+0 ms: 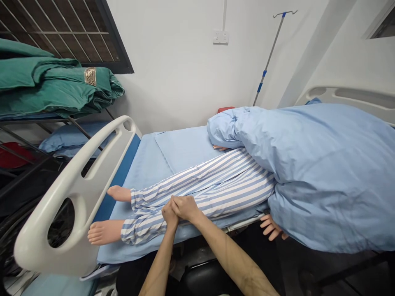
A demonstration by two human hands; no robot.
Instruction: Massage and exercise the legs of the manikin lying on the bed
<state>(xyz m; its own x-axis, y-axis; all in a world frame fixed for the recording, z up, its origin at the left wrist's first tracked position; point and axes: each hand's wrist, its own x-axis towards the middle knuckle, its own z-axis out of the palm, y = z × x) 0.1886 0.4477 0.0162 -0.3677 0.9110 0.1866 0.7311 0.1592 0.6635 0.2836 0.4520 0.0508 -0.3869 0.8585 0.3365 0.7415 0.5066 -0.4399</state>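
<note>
A manikin in blue-and-white striped trousers (228, 181) lies on the bed, its bare feet (106, 232) toward the footboard. Over the lower legs, my left hand (170, 213) and my right hand (186, 207) are pressed together, both closed with the fingers curled. What they hold, if anything, is hidden; they are at the near trouser leg, but I cannot tell whether they grip its cloth. A light-blue quilt (321, 172) is bunched over the manikin's upper body. One manikin hand (273, 228) hangs out past the near bed edge.
The white footboard (70, 181) with oval openings stands at the left, and a headboard (364, 96) at the far right. An IV pole (270, 57) rises behind the bed. Folded green covers (61, 86) sit on a rack at left. A black chair (203, 279) is below my arms.
</note>
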